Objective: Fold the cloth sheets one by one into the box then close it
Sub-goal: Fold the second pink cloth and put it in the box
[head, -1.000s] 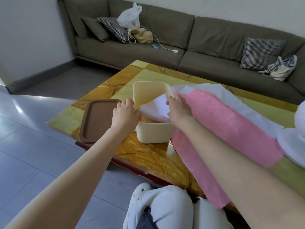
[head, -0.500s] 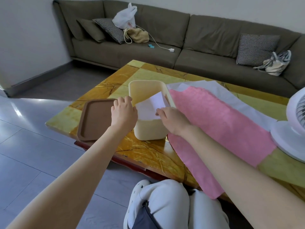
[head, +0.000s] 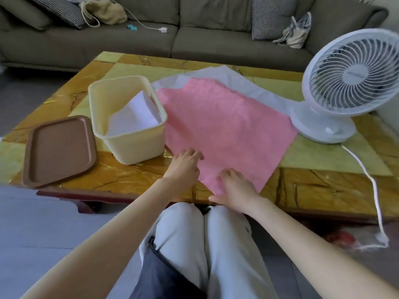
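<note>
- Head view, the cloths: a pink cloth (head: 226, 130) lies spread flat on the counter (head: 323, 169), its near corner reaching the counter's front edge. A larger white cloth (head: 248, 83) lies under it and shows along its far and right sides.
- Head view, the hands: both meet the pink cloth at its near end and are apart from each other.
  - The left hand (head: 183, 167) sits at the cloth's left edge, fingertips on the fabric. I cannot tell whether it pinches the edge or only touches it.
  - The right hand (head: 237, 188) lies on the near corner, fingers spread loosely on the fabric and thumb stuck out towards the left, with nothing gripped.
- Head view, the box: a cream box (head: 129, 145) stands open just left of the pink cloth, whose left edge touches the box's right wall. A folded white sheet (head: 133, 117) rests inside it, one corner leaning up against the far right wall.
- Head view, the lid: a brown lid (head: 58, 149) lies on the counter just left of the box, well apart from both hands.
- Head view, the rest: a white fan (head: 354, 78) stands on the counter to the right, its base touching the white cloth's right edge.
</note>
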